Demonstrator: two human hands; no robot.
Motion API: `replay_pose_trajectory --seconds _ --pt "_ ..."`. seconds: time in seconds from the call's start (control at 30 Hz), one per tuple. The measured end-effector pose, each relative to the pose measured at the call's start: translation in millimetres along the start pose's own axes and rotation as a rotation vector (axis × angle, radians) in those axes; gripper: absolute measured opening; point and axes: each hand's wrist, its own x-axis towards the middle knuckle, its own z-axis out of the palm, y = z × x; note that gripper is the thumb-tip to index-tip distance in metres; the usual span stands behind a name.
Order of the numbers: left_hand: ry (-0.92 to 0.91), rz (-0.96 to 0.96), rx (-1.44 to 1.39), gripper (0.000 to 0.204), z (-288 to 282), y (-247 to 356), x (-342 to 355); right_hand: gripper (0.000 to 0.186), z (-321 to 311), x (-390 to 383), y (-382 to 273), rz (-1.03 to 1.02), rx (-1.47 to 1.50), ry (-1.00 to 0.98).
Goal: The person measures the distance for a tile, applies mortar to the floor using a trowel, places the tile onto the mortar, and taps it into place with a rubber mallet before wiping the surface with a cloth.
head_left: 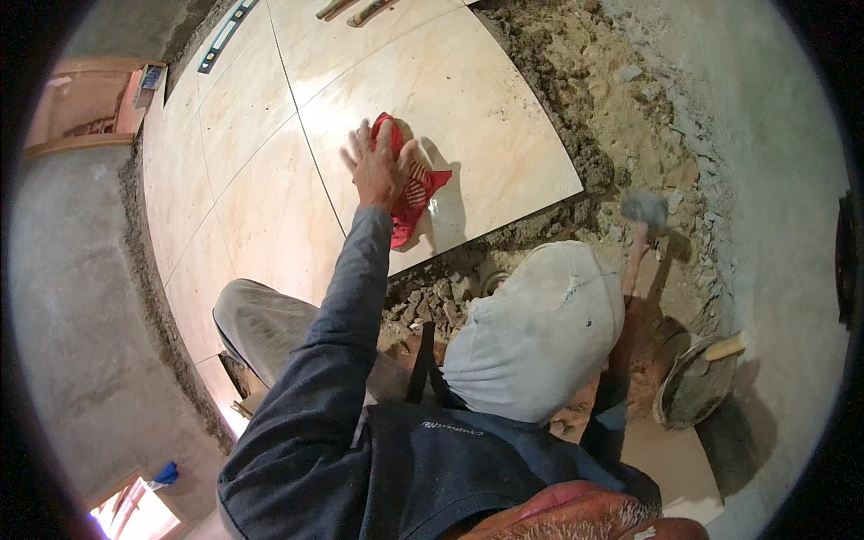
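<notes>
My left hand lies with its fingers spread over a crumpled red cloth on a large cream floor tile. Part of the cloth shows between thumb and forefinger, and a patterned end sticks out to the right. Beyond my right knee, my right hand is closed round the handle of a mallet. Its block-shaped grey head is smeared by motion over the rubble, right of the tile's corner. My right fingers are dim and partly hidden by the knee.
Rough mortar and rubble border the tiles. A round bucket with a light-handled tool across it stands by the right wall. A spirit level and wooden-handled tools lie on the far tiles. A doorway opens at left.
</notes>
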Motion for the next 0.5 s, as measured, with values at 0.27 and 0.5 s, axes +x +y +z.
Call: replay_pose_trajectory --seconds 0.27,0.5 --pt "-0.664 0.202 0.238 0.151 -5.5 51.0 27.2 0.064 -35.9 180.9 -118.8 0.201 0.617 -0.31" --pt "-0.714 0.199 0.309 0.157 -0.7 50.3 28.2 0.067 -53.0 171.8 -102.2 0.221 0.498 -0.481"
